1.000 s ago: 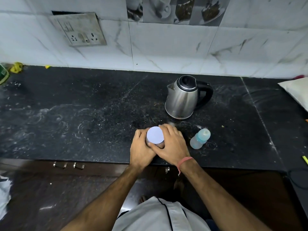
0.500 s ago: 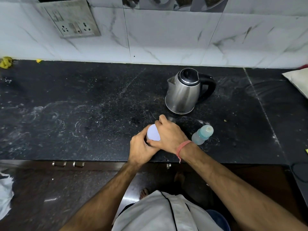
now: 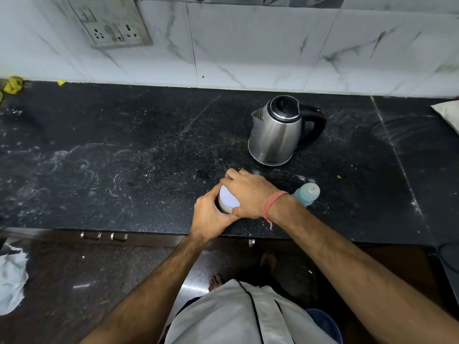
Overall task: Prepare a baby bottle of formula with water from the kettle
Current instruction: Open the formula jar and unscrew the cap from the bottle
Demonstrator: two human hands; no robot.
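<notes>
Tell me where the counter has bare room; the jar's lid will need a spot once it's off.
The widest bare stretch of the counter lies left of the left hand, reaching the wall. It is crowded on the right: the right hand, kettle and baby bottle stand close together.

a black speckled counter (image 3: pixel 124 150) fills the middle of the frame, marked with pale ring stains and streaks toward the left, and a white marble-patterned tiled wall (image 3: pixel 248 45) runs behind it across the top. a grey socket plate (image 3: pixel 109 23) sits on the wall at the upper left, yellow scraps (image 3: pixel 12 85) lie at the far left where counter meets wall, and a pale bag edge (image 3: pixel 449 115) shows at the right border. below the counter edge are two metal drawer handles (image 3: pixel 104 236) at lower left, a crumpled white cloth (image 3: pixel 12 276) on the dark floor, and a blue bucket rim (image 3: pixel 325 324) at the bottom right.
</notes>
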